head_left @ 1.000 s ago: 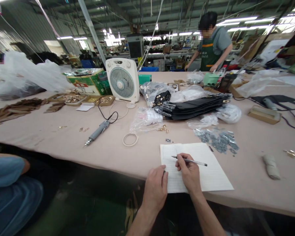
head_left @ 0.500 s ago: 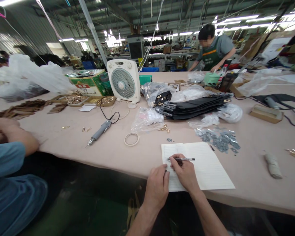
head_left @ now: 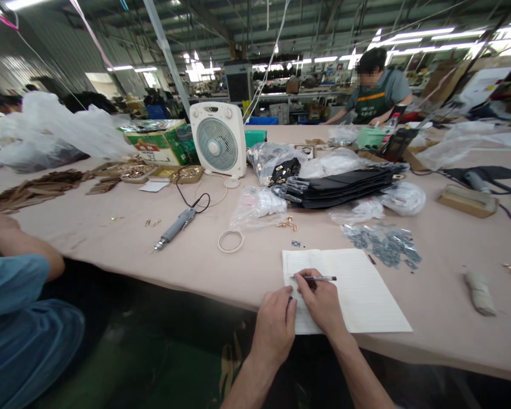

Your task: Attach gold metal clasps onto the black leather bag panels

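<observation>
An open lined notebook [head_left: 361, 295] lies at the front edge of the table. Over its left page my right hand [head_left: 321, 301] is closed round a pen [head_left: 321, 278], whose tip is close to the paper near the left margin. My left hand [head_left: 275, 321] rests at the notebook's lower left edge, fingers curled together. A small dark bit shows between its thumb and forefinger, too little to name. Just beyond the notebook lie a small metal plate [head_left: 296, 243] and a spread of grey metal plates [head_left: 383, 245].
A roll of tape [head_left: 230, 242], an electric screwdriver [head_left: 174, 228] and a box fan [head_left: 218, 139] stand or lie to the left. Stacked black pieces [head_left: 340, 187] and plastic bags are behind. A co-worker's arm [head_left: 29, 250] is at far left; another person [head_left: 377, 94] bends over the far side.
The whole view has shifted slightly, so things sit a little further right. My hands keep nearly the same place on the notebook. The arm at left has moved a little.
</observation>
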The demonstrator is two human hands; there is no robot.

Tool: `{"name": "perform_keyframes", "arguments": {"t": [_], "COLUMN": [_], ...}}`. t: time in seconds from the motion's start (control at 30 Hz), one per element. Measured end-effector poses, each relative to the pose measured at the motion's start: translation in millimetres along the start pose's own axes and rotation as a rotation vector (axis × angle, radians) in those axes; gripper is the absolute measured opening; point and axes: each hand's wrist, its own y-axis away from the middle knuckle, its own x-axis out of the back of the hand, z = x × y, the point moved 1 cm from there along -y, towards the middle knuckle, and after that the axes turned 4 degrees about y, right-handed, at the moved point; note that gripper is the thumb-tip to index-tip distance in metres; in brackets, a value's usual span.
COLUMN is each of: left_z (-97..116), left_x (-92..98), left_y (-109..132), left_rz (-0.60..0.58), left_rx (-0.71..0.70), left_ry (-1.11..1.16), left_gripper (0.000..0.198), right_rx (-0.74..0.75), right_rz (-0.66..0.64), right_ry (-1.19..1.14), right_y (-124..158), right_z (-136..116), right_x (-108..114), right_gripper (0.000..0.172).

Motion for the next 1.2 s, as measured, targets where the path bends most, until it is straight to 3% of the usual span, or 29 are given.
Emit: {"name": "perform_keyframes", "arguments": {"t": [0.47,0.97,1.1,1.2], "left_z": [-1.6,-0.9,-1.3,2.8], "left_x": [-0.3,1.1,0.8,4.0], "left_y": [-2.0,-2.5,-2.7,-5.4], "left_rz": [0.023,-0.025,-0.025,0.014], "left_rx": [-0.031,0.035,0.073,0.130], "left_ry": [-0.025,0.037,0.097,0.188], "left_gripper": [0.030,0.031,0.033,0.030], "right_rx": [0.024,0.037,-0.027,-0.095], "right_rz": [0.010,-0.008,-0.004,0.079], "right_ry": [0.047,0.044,-0.083,-0.257], "right_y": [-1.1,-3.2,-1.8,-0.8], "right_z": [-0.8,-1.1,1.9,4.5], "right_x": [-3.1,-1.0,2.7,8.2], "right_gripper": [0.025,0.025,0.027,0.029]}}
